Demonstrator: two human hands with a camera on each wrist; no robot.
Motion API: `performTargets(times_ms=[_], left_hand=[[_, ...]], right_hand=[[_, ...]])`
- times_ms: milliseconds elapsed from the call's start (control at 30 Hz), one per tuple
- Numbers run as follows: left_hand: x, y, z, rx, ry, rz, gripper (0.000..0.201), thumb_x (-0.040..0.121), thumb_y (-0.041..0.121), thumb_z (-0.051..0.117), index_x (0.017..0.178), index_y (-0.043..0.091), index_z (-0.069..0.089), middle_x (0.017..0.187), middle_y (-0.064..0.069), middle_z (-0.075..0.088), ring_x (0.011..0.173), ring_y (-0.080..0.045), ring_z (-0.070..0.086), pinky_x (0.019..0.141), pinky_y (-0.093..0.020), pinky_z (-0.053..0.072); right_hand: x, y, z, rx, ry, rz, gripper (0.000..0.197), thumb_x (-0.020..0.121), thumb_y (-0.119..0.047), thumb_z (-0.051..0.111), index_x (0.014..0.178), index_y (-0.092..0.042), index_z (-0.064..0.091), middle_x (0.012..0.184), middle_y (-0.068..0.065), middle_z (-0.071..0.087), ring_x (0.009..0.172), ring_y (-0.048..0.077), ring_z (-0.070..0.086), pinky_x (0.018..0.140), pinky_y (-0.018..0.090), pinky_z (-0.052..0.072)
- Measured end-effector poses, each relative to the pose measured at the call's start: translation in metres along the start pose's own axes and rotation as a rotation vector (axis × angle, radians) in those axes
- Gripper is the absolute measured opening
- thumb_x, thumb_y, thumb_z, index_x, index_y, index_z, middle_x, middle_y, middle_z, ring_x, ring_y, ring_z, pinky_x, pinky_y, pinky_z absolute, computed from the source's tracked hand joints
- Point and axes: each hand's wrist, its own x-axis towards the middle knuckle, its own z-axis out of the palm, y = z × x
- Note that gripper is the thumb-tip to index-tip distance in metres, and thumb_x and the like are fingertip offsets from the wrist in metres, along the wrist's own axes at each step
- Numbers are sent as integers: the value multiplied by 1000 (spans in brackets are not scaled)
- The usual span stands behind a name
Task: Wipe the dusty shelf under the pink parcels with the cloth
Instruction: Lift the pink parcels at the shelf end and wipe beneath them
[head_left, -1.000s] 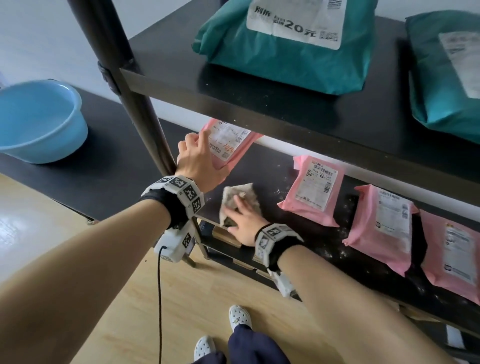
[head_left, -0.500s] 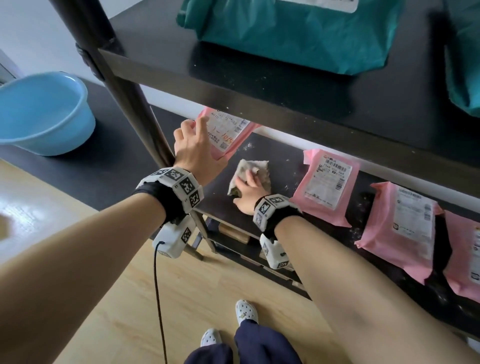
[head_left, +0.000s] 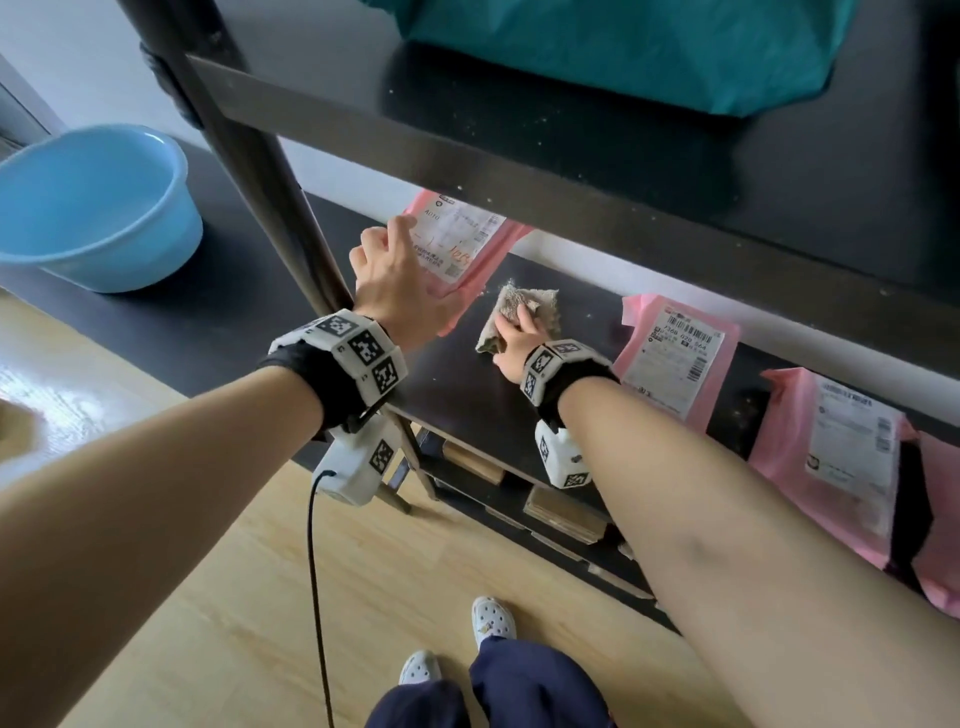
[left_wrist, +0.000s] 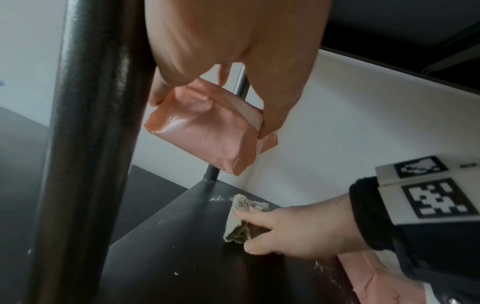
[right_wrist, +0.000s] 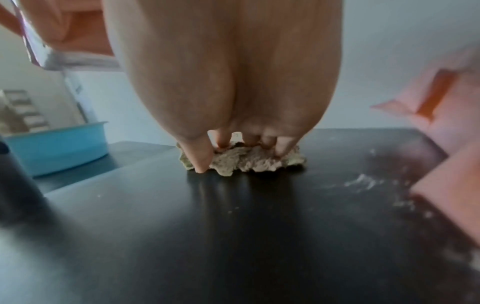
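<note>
My left hand (head_left: 397, 280) grips a pink parcel (head_left: 460, 249) by its lower edge and holds it tilted up off the black shelf (head_left: 467, 395); in the left wrist view thumb and fingers clamp the pink parcel (left_wrist: 207, 131) clear of the shelf (left_wrist: 182, 257). My right hand (head_left: 514, 332) presses a crumpled beige cloth (head_left: 524, 306) flat on the shelf near its back left corner. Seen from the right wrist, straight fingers (right_wrist: 281, 147) push down on the cloth (right_wrist: 244, 162). White dust (right_wrist: 363, 183) streaks the shelf to the cloth's right.
More pink parcels (head_left: 675, 353) (head_left: 841, 457) lie further right on the same shelf. A teal parcel (head_left: 649, 47) sits on the shelf above, whose front edge (head_left: 519, 176) overhangs my hands. A black post (head_left: 249, 156) stands left, a blue basin (head_left: 93, 208) beyond it.
My right hand has slid the cloth away from the front edge toward the back of the shelf. The left hand keeps the pink parcel lifted in about the same spot.
</note>
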Motion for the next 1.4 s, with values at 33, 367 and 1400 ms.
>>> performTargets(times_ms=[33, 367, 1400], left_hand=[[1, 0, 0, -19, 8, -21, 85, 70, 44, 72, 135, 10, 30, 129, -13, 36, 121, -27, 33, 100, -36, 36], [12, -4, 10, -61, 122, -79, 79, 71, 34, 73, 132, 8, 32, 128, -12, 37, 119, -25, 32, 99, -32, 33], [8, -5, 3, -45, 20, -55, 81, 68, 27, 77, 134, 12, 32, 127, -14, 39, 119, -28, 35, 93, -30, 34]], right_hand=[[-1, -1, -2, -15, -8, -2, 65, 94, -29, 45, 150, -35, 11, 160, 0, -15, 148, 27, -7, 121, 45, 1], [24, -49, 10, -84, -59, -231, 56, 92, -24, 41, 143, -40, 25, 161, -5, -6, 148, 31, -2, 119, 54, 5], [-32, -25, 7, -61, 65, 6, 69, 93, -41, 42, 150, -26, 8, 160, 8, -15, 147, 33, -11, 118, 49, -1]])
